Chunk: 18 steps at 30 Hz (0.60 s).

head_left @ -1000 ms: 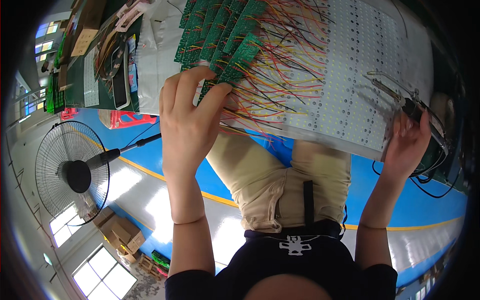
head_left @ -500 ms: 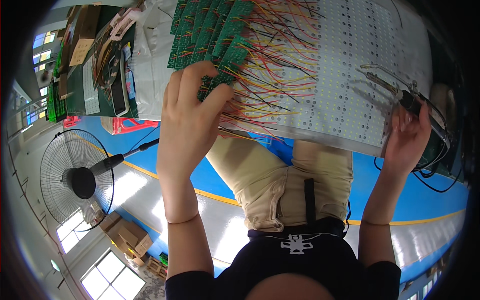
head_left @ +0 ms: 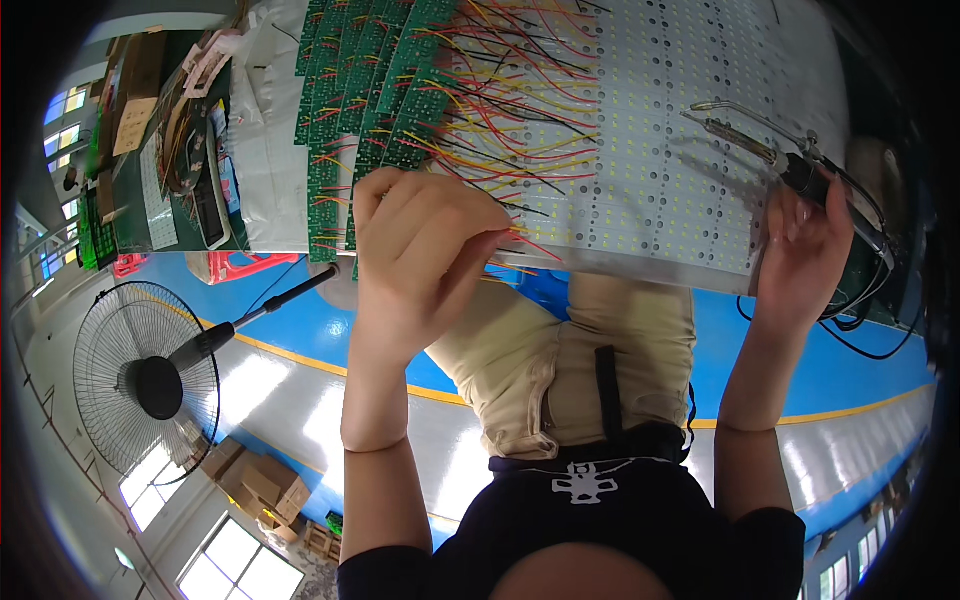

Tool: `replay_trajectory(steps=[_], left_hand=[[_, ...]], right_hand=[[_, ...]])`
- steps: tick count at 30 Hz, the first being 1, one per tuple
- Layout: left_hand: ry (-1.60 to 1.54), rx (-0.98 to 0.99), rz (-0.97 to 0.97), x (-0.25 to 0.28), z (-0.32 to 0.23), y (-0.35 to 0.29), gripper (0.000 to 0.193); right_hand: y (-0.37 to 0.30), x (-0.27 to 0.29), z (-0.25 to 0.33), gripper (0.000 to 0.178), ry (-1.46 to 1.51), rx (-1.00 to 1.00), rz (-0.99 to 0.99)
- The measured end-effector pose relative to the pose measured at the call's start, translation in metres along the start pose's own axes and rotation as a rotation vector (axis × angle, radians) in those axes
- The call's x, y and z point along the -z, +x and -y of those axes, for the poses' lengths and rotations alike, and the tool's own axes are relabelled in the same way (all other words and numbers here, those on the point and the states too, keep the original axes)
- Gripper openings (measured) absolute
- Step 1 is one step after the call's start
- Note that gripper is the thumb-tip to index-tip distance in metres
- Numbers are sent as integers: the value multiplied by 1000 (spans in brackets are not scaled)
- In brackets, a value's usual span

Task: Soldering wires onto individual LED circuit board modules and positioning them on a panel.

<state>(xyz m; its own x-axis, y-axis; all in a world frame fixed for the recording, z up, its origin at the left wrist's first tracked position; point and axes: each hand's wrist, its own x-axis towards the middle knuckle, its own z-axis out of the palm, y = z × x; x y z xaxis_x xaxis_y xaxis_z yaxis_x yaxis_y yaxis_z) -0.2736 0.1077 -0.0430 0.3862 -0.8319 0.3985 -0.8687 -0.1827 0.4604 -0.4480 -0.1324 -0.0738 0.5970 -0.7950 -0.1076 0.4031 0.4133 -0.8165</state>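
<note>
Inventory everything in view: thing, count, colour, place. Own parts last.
Circuit boards: several, green, upper centre-left
Wires: many, red, yellow, black, right of boards
Dotted panels: count unclear, white, under wires
Soldering tool: one, black and metal, in right hand
Phone-like device: one, white-edged, upper left
Fan: one, black, left
Cardboard boxes: several, brown, lower and upper left
Windows: several, white, left and lower right
Floor: one, blue-grey, mid-picture
Trousers: one pair, khaki, centre
Shirt: one, black, bottom
Left hand: one, bare, at boards' near end, grip hidden
Right hand: one, bare, around tool

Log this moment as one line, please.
left hand: curled at green circuit boards | right hand: holding soldering iron, pointed left over white dotted panel | wires: red, yellow, black
</note>
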Motion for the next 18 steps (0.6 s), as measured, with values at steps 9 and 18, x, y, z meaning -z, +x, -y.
replay_trajectory(steps=[9,18], left_hand=[[10,137,-153,-31,-9,-1,18],[-35,187,-219,-41,-12,3,26]], right_hand=[[-14,-14,-3,20,-409,121,-111],[-28,-41,-10,17,-643,218,-142]])
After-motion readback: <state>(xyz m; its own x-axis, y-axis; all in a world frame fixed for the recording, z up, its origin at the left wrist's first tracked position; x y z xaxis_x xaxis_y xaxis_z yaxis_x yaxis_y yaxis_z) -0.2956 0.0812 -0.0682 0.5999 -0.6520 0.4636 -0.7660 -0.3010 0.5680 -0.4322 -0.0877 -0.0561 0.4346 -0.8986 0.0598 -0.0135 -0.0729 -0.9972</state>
